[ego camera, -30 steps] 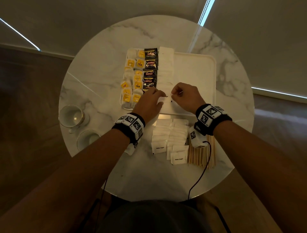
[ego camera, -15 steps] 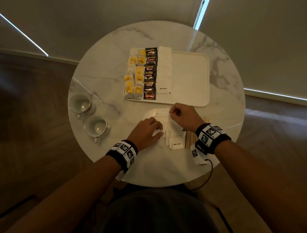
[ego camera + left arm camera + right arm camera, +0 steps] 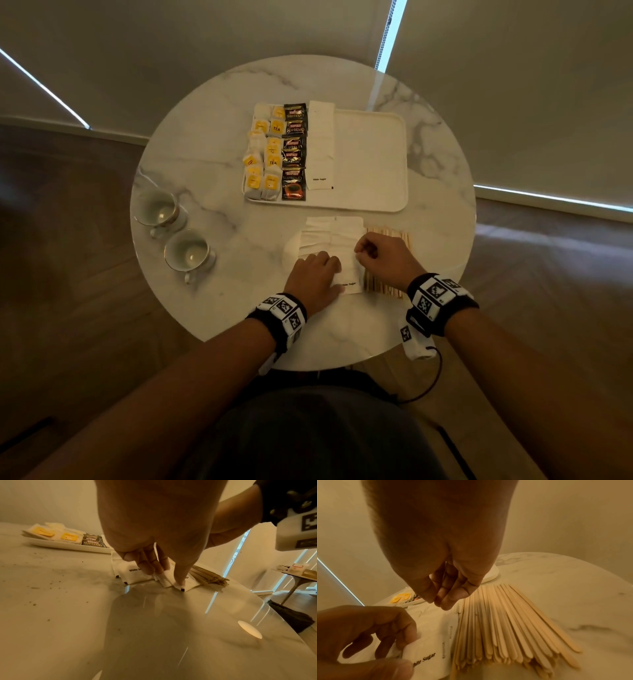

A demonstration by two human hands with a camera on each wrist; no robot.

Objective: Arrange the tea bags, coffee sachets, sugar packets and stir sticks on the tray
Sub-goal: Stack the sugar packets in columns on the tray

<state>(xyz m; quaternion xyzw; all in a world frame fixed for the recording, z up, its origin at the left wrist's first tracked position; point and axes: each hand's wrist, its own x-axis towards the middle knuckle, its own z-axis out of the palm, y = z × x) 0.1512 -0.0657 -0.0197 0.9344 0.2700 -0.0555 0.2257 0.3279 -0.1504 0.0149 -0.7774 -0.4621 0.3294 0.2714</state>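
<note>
On the white tray (image 3: 371,157) lie tea bags with yellow tags (image 3: 263,156), black coffee sachets (image 3: 294,154) and a column of white sugar packets (image 3: 321,144). Loose sugar packets (image 3: 327,236) are spread on the marble table in front of the tray, with wooden stir sticks (image 3: 505,626) to their right. My left hand (image 3: 337,275) pinches the near edge of the nearest sugar packet (image 3: 429,655) between thumb and fingers. My right hand (image 3: 440,603) hovers with curled fingertips over that packet's far right edge, beside the sticks, and I see nothing between its fingers.
Two empty cups (image 3: 161,212) (image 3: 188,251) stand at the table's left. The round table's edge (image 3: 308,363) lies close behind my wrists. The tray's right half is bare. A second table (image 3: 298,573) stands off to the right.
Both hands drew back from the tray's front edge, leaving a sugar packet in its column, and came down on the loose packets near me. The left hand now pinches a packet.
</note>
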